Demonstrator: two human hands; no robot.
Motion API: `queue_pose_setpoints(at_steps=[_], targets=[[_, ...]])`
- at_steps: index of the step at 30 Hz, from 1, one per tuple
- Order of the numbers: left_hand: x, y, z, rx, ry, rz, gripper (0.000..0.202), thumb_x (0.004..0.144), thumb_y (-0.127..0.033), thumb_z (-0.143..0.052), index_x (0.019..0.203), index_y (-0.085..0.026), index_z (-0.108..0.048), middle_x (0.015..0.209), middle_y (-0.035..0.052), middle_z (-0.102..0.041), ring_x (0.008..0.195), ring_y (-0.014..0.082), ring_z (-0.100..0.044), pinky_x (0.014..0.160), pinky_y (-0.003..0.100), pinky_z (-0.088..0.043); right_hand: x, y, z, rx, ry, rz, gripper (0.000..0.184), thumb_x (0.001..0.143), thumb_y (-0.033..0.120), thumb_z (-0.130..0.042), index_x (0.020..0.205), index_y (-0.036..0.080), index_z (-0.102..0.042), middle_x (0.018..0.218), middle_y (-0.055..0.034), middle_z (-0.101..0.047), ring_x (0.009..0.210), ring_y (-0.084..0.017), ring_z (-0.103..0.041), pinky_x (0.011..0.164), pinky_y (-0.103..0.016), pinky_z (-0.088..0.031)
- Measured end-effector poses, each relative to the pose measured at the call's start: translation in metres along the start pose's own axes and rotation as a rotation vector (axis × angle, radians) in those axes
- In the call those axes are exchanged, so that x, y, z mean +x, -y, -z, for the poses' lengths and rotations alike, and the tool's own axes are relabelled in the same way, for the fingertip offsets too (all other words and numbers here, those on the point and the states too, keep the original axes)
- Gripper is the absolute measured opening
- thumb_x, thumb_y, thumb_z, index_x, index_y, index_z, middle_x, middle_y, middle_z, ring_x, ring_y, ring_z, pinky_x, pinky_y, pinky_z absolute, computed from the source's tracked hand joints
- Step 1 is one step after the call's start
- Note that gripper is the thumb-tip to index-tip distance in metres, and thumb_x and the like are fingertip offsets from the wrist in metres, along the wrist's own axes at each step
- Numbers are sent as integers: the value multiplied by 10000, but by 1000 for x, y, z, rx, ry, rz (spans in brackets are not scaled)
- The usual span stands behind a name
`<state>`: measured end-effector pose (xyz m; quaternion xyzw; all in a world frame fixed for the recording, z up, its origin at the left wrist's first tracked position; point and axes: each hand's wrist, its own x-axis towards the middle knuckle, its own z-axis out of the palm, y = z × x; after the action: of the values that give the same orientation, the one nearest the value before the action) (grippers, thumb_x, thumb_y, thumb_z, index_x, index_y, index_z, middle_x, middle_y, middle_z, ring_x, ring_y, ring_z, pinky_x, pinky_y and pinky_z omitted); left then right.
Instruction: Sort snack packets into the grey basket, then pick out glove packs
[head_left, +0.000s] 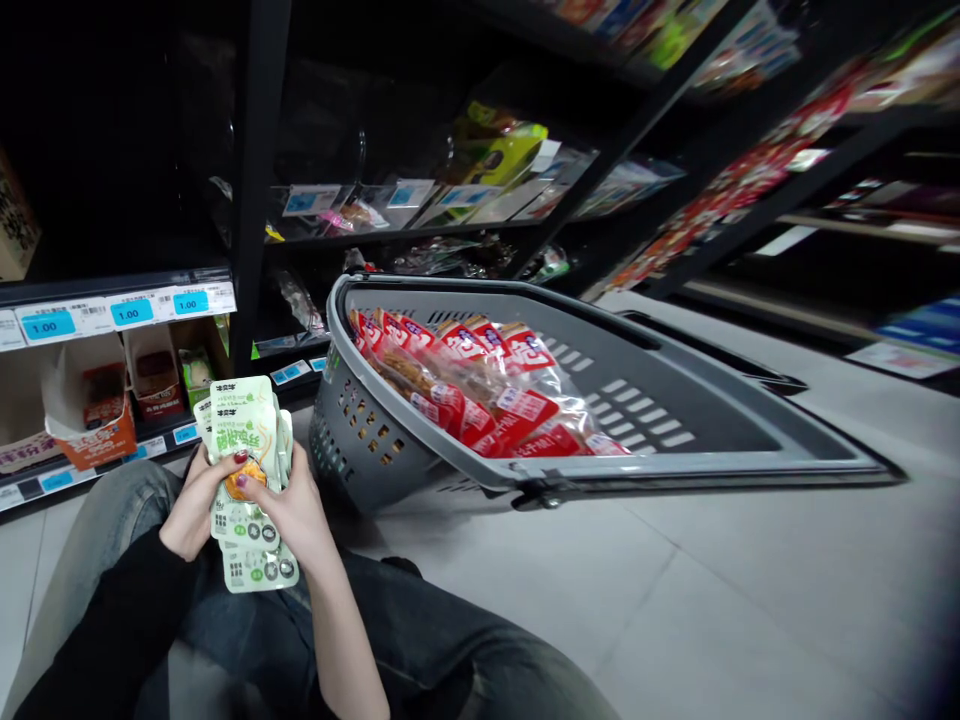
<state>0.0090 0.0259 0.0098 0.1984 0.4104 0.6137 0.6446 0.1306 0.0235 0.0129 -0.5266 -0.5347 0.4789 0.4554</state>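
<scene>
Several pale green snack packets [244,435] are stacked in a loose, uneven pile above my lap. My left hand [196,505] grips their left side, its thumb lying across the top packet. From the right, my right hand [298,512] holds the same stack, its thumb also pressed on the front. The fingers behind the packets are hidden. A grey shopping basket [390,450] stands on the floor just right of my hands. Inside it lie several clear and red snack bags [480,385], heaped toward its left end.
A low shelf on the left carries price tags [131,312] and open display boxes, among them an orange one [94,440]. Dark shelving with packaged goods [495,160] runs behind the basket. Pale floor tiles [675,590] extend to the right.
</scene>
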Motion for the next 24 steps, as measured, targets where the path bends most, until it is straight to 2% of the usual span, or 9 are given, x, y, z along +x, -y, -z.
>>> queue_pose_setpoints(at_steps=[2, 4, 8, 12, 18, 24], targets=[[-1, 1, -2, 40, -13, -61, 602, 614, -135, -734, 1162, -207, -494, 980, 59, -699, 855, 241, -663, 744, 333, -532, 2, 0, -1, -70, -24, -9, 747, 563, 376, -769, 1216, 196, -455, 1137, -101, -589, 1065, -271, -538, 917, -409, -416], [-2, 2, -1, 43, -24, -75, 589, 620, -156, -742, 1156, -201, -501, 1020, 71, -689, 891, 245, -655, 765, 331, -527, 5, -3, 0, -62, 29, -13, 659, 592, 378, -750, 1174, 190, -505, 1107, -97, -611, 1027, -269, -562, 891, -407, -435], [3, 2, 4, -81, 2, 65, 423, 705, -221, -681, 1103, -184, -547, 1027, 88, -688, 886, 245, -658, 775, 349, -531, 8, -7, 5, 50, 134, -7, 457, 699, 371, -670, 1098, 169, -574, 1071, -88, -640, 988, -259, -591, 860, -394, -465], [6, 0, 9, -128, 62, 201, 340, 724, -229, -657, 1046, -144, -584, 946, 109, -708, 826, 254, -673, 762, 367, -539, 6, -1, 13, 98, 190, 1, 369, 740, 381, -633, 1016, 135, -629, 1028, -99, -660, 950, -274, -610, 826, -395, -490], [5, 0, 7, -106, 18, 152, 374, 697, -179, -668, 1057, -127, -576, 906, 106, -714, 806, 267, -677, 763, 392, -542, 5, 4, 18, 144, 259, 7, 371, 730, 372, -639, 1010, 128, -644, 1017, -105, -661, 938, -285, -613, 782, -391, -513], [6, 2, 7, -115, 7, 91, 504, 685, -110, -634, 1175, -144, -522, 885, 81, -721, 774, 253, -681, 708, 364, -557, 7, -1, 17, 6, 125, 136, 377, 711, 361, -655, 1023, 150, -641, 1042, -114, -633, 961, -269, -590, 794, -369, -500]])
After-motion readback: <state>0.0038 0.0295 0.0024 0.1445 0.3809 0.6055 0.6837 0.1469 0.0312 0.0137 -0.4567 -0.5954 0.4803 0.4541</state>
